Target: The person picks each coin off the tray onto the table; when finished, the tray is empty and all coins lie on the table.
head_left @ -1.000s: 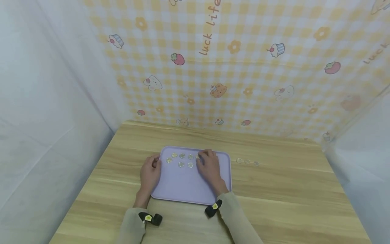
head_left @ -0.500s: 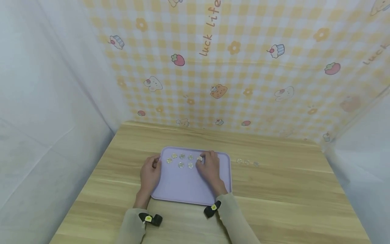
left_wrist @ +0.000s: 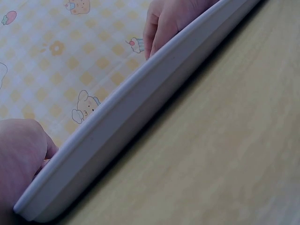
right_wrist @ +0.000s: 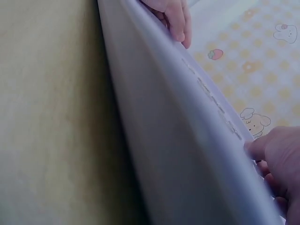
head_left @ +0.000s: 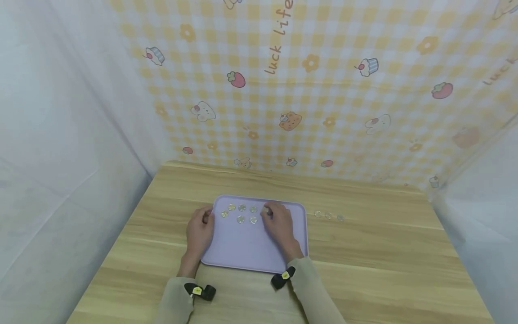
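Lower centre of the head frame: near middle of the tray [head_left: 243, 247] is lying open to your hand. Just above: small discs [head_left: 240, 219] are barring your low pass. Left edge: your left hand [head_left: 200, 230] is blocking; upper right, your right hand [head_left: 280, 225].

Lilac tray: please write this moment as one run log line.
left hand: holds lilac tray at left side; right hand: pinches one disc over tray; on tray: six other discs; on table: three discs

Tray [head_left: 243, 247] looks smooth plastic, discs [head_left: 242, 207] shiny, table [head_left: 384, 265] wood-grained.
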`<state>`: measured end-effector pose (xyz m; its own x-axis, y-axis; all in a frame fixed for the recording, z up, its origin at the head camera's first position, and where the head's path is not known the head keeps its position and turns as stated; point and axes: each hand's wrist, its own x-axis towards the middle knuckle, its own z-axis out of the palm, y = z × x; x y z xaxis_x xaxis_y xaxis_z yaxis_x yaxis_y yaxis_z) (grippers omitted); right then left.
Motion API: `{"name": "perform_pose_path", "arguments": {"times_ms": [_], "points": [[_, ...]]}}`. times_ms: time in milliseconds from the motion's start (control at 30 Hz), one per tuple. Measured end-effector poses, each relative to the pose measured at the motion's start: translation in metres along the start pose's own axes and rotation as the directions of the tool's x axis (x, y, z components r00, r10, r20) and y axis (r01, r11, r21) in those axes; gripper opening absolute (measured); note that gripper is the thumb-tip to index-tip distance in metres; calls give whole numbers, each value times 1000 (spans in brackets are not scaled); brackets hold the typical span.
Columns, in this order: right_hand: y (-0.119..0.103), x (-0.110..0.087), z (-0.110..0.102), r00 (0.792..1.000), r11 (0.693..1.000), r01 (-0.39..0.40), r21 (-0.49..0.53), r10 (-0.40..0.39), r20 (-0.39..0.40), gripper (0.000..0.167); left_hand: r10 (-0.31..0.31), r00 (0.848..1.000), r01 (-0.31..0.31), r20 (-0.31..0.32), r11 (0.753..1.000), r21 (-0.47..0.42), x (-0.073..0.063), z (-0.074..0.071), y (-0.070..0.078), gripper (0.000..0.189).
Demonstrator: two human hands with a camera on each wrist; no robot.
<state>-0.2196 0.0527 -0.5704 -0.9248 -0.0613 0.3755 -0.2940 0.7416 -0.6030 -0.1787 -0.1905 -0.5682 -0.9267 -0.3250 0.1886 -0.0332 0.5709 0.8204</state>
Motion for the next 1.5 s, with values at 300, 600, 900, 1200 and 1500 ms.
{"name": "perform_pose_path", "arguments": {"times_ms": [300, 600, 900, 1200, 1500], "points": [[-2, 3, -1, 999, 999, -38, -4, 38, 26, 18, 18, 1000, -18, 5, 1000, -5, -1, -3, 3, 26], [3, 0, 1, 999, 999, -30, 28, 30, 17, 8, 6, 1000, -6, 11, 1000, 0, -2, -1, 0, 26], [-1, -4, 1, 993, 987, 98, 127, -106, 59, 10, 8, 1000, -8, 7, 1000, -6, -2, -1, 2, 26], [-1, -4, 4, 979, 966, 186, 180, -197, 46, 11, 22, 1000, -22, 9, 1000, -10, -1, -2, 2, 25], [0, -4, 4, 970, 955, 229, 189, -239, 34, 14, 25, 1000, -25, -2, 999, -23, -2, -1, 0, 25]]}}
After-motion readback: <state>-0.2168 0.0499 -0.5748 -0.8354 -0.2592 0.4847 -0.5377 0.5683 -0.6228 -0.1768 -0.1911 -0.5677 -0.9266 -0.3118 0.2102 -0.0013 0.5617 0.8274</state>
